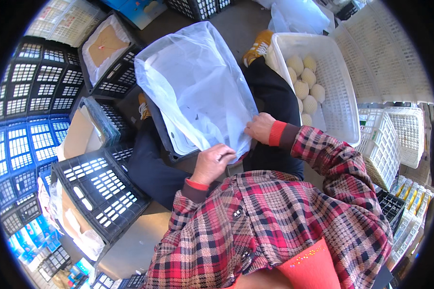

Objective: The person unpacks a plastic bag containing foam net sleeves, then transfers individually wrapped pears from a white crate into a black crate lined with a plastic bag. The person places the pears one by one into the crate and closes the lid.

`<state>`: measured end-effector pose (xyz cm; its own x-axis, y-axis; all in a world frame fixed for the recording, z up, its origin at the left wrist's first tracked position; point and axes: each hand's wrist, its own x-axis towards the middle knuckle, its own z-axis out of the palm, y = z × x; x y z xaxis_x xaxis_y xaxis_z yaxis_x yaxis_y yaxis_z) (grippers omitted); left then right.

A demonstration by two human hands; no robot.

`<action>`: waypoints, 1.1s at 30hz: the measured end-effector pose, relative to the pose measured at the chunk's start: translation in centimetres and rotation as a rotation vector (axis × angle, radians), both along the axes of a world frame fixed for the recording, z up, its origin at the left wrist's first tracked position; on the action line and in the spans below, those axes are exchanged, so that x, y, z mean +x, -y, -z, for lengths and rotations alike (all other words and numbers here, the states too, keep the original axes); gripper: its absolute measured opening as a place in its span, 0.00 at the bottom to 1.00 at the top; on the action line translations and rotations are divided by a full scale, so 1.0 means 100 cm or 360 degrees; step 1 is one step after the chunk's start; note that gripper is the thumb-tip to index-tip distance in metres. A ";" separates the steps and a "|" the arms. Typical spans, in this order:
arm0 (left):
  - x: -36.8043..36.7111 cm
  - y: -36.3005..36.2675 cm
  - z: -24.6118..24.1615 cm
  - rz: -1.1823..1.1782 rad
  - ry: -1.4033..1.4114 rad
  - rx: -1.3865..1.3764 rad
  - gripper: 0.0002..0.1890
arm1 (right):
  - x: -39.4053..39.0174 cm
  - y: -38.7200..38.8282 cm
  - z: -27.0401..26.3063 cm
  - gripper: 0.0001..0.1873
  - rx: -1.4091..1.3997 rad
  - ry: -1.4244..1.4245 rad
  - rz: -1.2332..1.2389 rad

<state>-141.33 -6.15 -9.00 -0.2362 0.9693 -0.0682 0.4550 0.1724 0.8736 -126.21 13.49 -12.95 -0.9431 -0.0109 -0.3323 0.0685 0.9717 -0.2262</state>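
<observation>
Between my legs stands a dark plastic crate point(155, 121), lined with a translucent plastic liner bag point(202, 68) whose edges drape over the rim. My left hand point(214, 162) pinches the liner's near edge at the crate's near end. At the near right corner, my right hand point(261, 127) holds the liner's edge between fingers and thumb. White sheet material with dark marks shows inside under the film. To the right, a white plastic basket point(338, 90) holds several round fruits in pale foam nets point(308, 77).
Black crates point(106, 188) are on the left, one with cardboard point(106, 43) and white lining on top. Blue crates point(32, 141) are stacked farther left. White baskets point(378, 144) stand at the right, and a filled plastic bag point(298, 16) lies at the back.
</observation>
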 end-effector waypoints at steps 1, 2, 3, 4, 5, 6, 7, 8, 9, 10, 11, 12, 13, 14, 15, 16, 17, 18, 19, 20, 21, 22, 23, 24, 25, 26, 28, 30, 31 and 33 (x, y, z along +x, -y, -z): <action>0.003 0.003 -0.005 -0.0021 -0.0068 0.0067 0.07 | 0.002 -0.005 -0.001 0.13 0.0047 0.0030 -0.0028; -0.001 0.007 -0.012 -0.0060 -0.0266 0.0163 0.09 | 0.004 -0.011 -0.003 0.11 0.0094 0.0061 -0.0052; -0.004 0.013 -0.009 -0.0185 -0.0543 0.0110 0.10 | 0.003 -0.019 -0.027 0.07 -0.0066 0.0081 0.0105; -0.010 0.020 -0.006 -0.0306 -0.0814 0.0062 0.10 | 0.011 -0.035 -0.040 0.07 -0.0261 -0.0100 0.0264; -0.020 0.023 0.002 -0.0418 -0.1084 0.0017 0.11 | 0.014 -0.050 -0.050 0.07 -0.0453 -0.0290 0.0434; -0.033 0.038 0.022 -0.0456 -0.0955 -0.0170 0.11 | 0.005 -0.055 -0.087 0.09 -0.0920 -0.0273 0.0884; -0.051 0.054 0.047 -0.0489 -0.0821 -0.0354 0.11 | -0.006 -0.056 -0.123 0.12 -0.1391 -0.0253 0.1331; -0.071 0.063 0.065 -0.0557 -0.0498 -0.0217 0.09 | -0.018 -0.059 -0.135 0.13 -0.1626 -0.0529 0.1342; -0.086 0.063 0.073 -0.0587 -0.0366 -0.0116 0.06 | -0.032 -0.062 -0.146 0.15 -0.1852 -0.0807 0.1340; -0.089 0.054 0.070 -0.0761 0.0036 -0.0039 0.04 | -0.054 -0.055 -0.144 0.18 -0.2001 -0.0894 0.1229; -0.093 0.044 0.060 -0.0914 0.0436 0.0031 0.03 | -0.076 -0.051 -0.128 0.27 -0.1276 -0.0974 0.0830; -0.096 0.033 0.036 -0.1042 0.1011 0.0011 0.05 | -0.104 -0.039 -0.119 0.38 -0.0963 -0.0724 0.0603; -0.097 0.030 0.035 -0.1018 0.1012 0.0149 0.06 | -0.133 -0.017 -0.117 0.49 -0.0953 -0.0308 0.0514; -0.092 0.020 0.034 -0.0938 0.1044 0.0302 0.06 | -0.149 -0.009 -0.066 0.57 -0.1096 -0.0534 0.0125; -0.088 0.020 0.036 -0.0894 0.1052 0.0437 0.07 | -0.171 0.009 -0.050 0.60 -0.1074 -0.0121 0.0112; -0.087 0.027 0.040 -0.0900 0.0875 0.0458 0.09 | -0.204 0.031 -0.050 0.60 -0.0856 0.0397 0.0100; -0.080 0.026 0.038 -0.0825 0.0873 0.0320 0.12 | -0.217 0.029 0.001 0.45 -0.0866 0.0174 -0.0201; -0.078 0.031 0.063 -0.0711 0.0540 0.0491 0.16 | -0.253 0.026 0.056 0.20 -0.0806 0.0451 -0.0569; -0.076 0.040 0.064 -0.0796 0.0555 0.0584 0.17 | -0.280 0.027 0.050 0.16 -0.0774 0.0715 -0.0565; -0.065 0.037 0.063 -0.0883 0.0933 0.0706 0.21 | -0.289 0.009 0.066 0.17 -0.0723 0.0333 -0.0774; -0.065 0.034 0.053 -0.0959 0.1093 0.0910 0.28 | -0.306 0.001 0.063 0.20 -0.0725 0.0255 -0.0411; -0.084 0.044 0.047 -0.1083 0.0995 0.1056 0.32 | -0.341 0.005 0.009 0.18 -0.0716 -0.0136 -0.0286; -0.088 0.047 0.050 -0.1254 0.0942 0.1011 0.34 | -0.363 -0.022 -0.033 0.25 -0.0466 -0.0144 0.0054; -0.093 0.048 0.046 -0.1238 0.0841 0.0808 0.34 | -0.368 -0.066 -0.057 0.25 -0.0528 -0.0817 0.0454; -0.095 0.046 0.044 -0.1208 0.0744 0.0606 0.34 | -0.367 -0.114 -0.080 0.26 -0.0579 -0.1526 0.0799; -0.098 0.047 0.050 -0.1211 0.0763 0.0483 0.33 | -0.365 -0.151 -0.112 0.17 -0.0633 -0.2046 0.1410; -0.094 0.044 0.062 -0.1175 0.0933 0.0360 0.34 | -0.318 -0.214 -0.161 0.20 -0.0237 -0.2674 0.1597; -0.085 0.043 0.083 -0.1171 0.1062 0.0307 0.36 | -0.243 -0.250 -0.184 0.24 0.0373 -0.2725 0.1447; -0.077 0.036 0.091 -0.1093 0.0988 0.0171 0.37 | -0.194 -0.264 -0.190 0.26 0.0765 -0.2563 0.1313; -0.069 0.030 0.100 -0.1022 0.0752 -0.0088 0.36 | -0.126 -0.279 -0.172 0.30 0.1452 -0.1805 0.1003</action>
